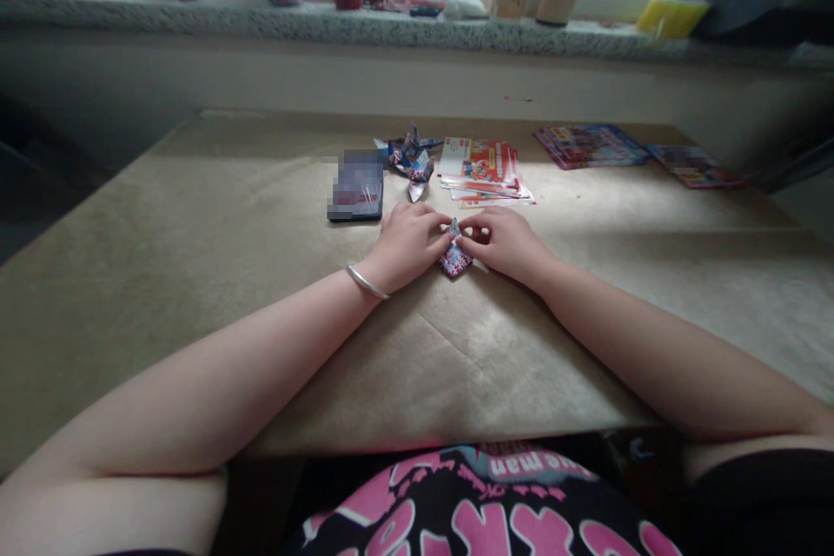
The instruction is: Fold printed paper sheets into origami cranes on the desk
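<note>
A small folded piece of patterned paper (pixel 455 261), pointed at the top and coloured red, white and blue, lies on the table between my hands. My left hand (pixel 417 236) pinches its left edge near the top, thumb and fingers together. From the other side, my right hand (pixel 501 241) grips it between curled fingers and thumb. The fingertips partly cover the paper's upper half. Just beyond my left hand sit folded paper shapes (pixel 412 158) in blue print with silvery points.
A dark phone-like device (pixel 358 187) with a blurred screen lies left of the folded shapes. Red and white printed cards (pixel 482 165) are fanned out behind my right hand. Colourful packets (pixel 590 145) lie at the far right. Cans and bottles line the granite windowsill (pixel 215 17).
</note>
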The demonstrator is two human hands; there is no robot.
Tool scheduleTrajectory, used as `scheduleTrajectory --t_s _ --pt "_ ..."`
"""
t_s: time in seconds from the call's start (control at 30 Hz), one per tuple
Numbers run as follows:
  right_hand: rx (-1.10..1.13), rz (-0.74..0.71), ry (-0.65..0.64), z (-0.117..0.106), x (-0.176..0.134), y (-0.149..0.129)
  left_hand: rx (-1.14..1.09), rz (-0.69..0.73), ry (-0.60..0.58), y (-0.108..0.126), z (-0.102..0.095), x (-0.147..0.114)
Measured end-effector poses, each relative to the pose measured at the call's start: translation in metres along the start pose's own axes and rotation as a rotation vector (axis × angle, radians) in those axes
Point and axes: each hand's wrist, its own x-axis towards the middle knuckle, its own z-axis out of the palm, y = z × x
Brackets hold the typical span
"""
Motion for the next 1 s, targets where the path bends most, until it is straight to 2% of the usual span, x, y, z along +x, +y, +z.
scheduleTrajectory --t_s 0.13,0.3,0.4,0.53,0.67,0.77,0.83,0.9,1.0 --pt "-0.078 -0.010 0.012 -0.001 -0.003 -0.002 0.105 0.022 -0.067 0.005 -0.006 -0.006" --pt "-0.139 -0.022 0.008 -0.001 -0.005 -0.004 0.180 0.145 -0.218 0.001 -0.007 -0.013" --pt "-0.147 -0.031 0.013 0.000 -0.006 -0.002 0.210 0.152 -0.242 -0.003 -0.005 -0.015" --pt "-0.101 -0.067 0.053 0.003 -0.007 0.002 0.154 0.130 -0.202 -0.004 -0.004 -0.013" --pt "-0.027 -0.130 0.130 0.004 -0.006 0.005 0.094 0.045 -0.126 -0.003 -0.006 -0.008" --pt "-0.050 -0.219 0.090 0.001 -0.005 0.006 0.057 0.050 -0.051 -0.004 -0.007 -0.005" --pt "-0.107 -0.265 0.038 0.000 -0.004 0.006 0.031 0.115 0.010 -0.005 -0.007 -0.004" --pt "-0.176 -0.284 0.012 -0.002 -0.003 0.008 0.015 0.242 0.041 -0.006 -0.007 -0.005" --pt "-0.266 -0.262 0.039 -0.003 0.000 0.013 -0.006 0.444 0.014 -0.006 -0.007 -0.007"
